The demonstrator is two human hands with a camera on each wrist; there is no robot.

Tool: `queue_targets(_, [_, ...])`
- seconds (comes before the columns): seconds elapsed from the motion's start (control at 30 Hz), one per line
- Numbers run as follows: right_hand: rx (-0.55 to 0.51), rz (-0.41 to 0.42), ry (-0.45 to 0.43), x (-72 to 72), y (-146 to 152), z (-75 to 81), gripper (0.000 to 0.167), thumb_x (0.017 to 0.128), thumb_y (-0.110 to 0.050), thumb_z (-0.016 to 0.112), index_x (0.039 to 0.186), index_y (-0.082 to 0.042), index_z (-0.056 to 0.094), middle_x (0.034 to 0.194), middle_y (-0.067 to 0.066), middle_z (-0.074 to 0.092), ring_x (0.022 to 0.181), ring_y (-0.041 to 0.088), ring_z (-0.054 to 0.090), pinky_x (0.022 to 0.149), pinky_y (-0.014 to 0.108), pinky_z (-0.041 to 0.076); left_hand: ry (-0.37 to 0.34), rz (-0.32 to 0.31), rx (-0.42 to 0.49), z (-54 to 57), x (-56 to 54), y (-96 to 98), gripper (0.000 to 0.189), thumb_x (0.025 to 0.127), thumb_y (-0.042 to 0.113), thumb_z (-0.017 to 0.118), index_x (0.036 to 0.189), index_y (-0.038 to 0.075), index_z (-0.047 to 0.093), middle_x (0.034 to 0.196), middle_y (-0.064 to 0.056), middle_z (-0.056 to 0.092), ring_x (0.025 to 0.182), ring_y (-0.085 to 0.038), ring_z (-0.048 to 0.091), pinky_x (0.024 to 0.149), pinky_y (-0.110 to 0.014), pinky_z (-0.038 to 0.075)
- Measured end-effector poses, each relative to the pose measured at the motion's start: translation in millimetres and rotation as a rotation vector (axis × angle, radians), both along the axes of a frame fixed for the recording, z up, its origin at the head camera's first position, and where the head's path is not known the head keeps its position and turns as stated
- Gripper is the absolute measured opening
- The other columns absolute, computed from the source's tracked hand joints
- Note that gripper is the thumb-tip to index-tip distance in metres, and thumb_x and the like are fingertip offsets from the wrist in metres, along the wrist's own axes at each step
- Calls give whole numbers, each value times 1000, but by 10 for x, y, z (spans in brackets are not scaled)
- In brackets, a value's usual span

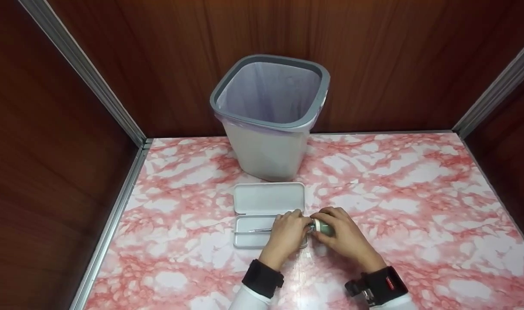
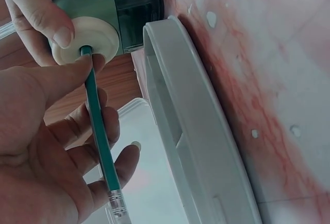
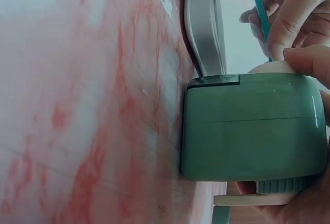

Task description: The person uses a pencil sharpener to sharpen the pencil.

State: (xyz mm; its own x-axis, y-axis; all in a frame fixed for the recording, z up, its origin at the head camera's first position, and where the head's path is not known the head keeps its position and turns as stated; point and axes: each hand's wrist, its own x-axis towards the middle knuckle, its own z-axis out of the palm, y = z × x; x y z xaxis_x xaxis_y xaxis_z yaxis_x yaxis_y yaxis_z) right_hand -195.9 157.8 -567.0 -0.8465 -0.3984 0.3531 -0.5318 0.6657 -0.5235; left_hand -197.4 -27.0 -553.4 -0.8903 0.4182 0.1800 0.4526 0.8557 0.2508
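My left hand (image 1: 287, 230) pinches a teal pencil (image 2: 100, 126) between thumb and fingers. One end of the pencil enters the hole in the cream round front of a green pencil sharpener (image 3: 252, 126); its other end is clear and patterned. Fingers of my right hand (image 1: 341, 228) curl round the sharpener, with fingertips at the cream disc. In the right wrist view, a cream crank arm (image 3: 247, 200) shows at the sharpener's back. Just left of the sharpener lies an open pale grey pencil case (image 1: 269, 198), partly covered by my left hand.
Inside the case lies a thin silvery stick (image 1: 260, 230). Behind it stands a tall bin (image 1: 266, 148) with a grey rim and a purplish liner. Dark wood panels (image 1: 395, 64) border the red-and-white marbled table (image 1: 417, 202) at the back and sides.
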Motion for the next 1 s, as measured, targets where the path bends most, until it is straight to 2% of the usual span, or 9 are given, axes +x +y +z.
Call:
queue_targets(0.17, [-3,-13,-43,-3,-14,14,45,73,-19,82,116,-13,69,114,5,61,107,23,52,90,44,43,10,9,-4,-26,-14,-11,14,87,33,68,97,25,74,90,5,62,81,-16,61,68,-32,40])
queue_targets(0.3, [-5,-29,-40,-1,-29,16,45,70,-18,81,113,-14,70,112,5,61,105,24,52,89,44,44,10,9,4,-34,-16,-24,14,87,33,69,98,25,75,90,5,62,81,-15,61,69,-32,40])
queue_targets(0.47, [1,-74,-30,4,-57,19,44,67,-18,81,110,-15,71,109,3,62,103,24,53,83,45,46,18,-7,0,-22,-43,-50,12,87,32,69,95,27,76,86,8,60,80,-14,62,70,-32,39])
queue_targets(0.67, [34,-130,-69,15,-83,39,43,68,-22,80,110,-19,72,111,1,61,105,22,53,77,47,48,45,-26,10,-27,-66,-81,10,86,32,71,92,29,78,84,10,60,80,-13,62,69,-32,38])
queue_targets(0.87, [34,-153,-82,27,-97,58,44,68,-22,79,111,-19,72,111,0,61,106,22,52,72,48,49,81,-44,16,-37,-73,-94,11,85,33,70,92,28,78,86,9,63,80,-13,63,69,-35,41])
queue_targets(1.0, [44,-153,-84,28,-95,60,44,68,-23,79,112,-20,72,112,1,61,106,22,52,72,49,50,76,-46,32,-34,-67,-105,11,86,32,70,92,27,78,87,9,63,82,-13,63,70,-35,41])
